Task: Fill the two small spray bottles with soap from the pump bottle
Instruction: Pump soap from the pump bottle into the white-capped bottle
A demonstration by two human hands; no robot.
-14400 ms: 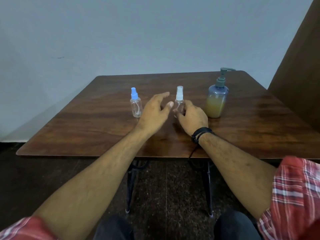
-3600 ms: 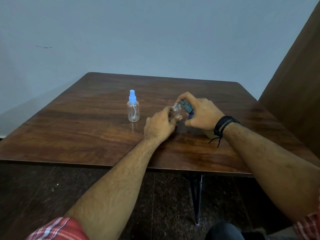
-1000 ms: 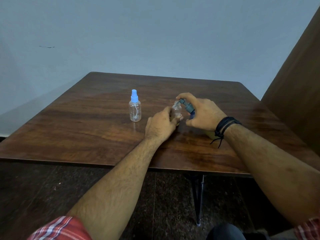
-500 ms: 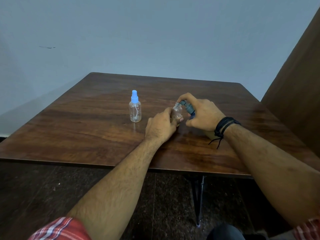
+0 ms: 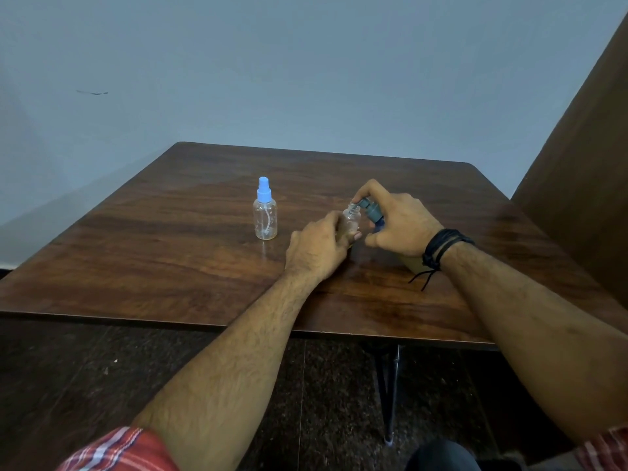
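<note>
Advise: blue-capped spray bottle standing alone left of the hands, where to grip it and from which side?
Grip the blue-capped spray bottle round its clear cylindrical body, below the shoulder, coming from the near side with the left hand. It stands upright and apart on the table, so a side wrap looks stable; the narrow blue cap is probably better left free for unscrewing.

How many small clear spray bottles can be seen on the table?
2. One small clear plastic spray bottle with a blue cap stands alone at the table's centre. The other, uncapped, is held by the left hand under the pump nozzle.
</note>
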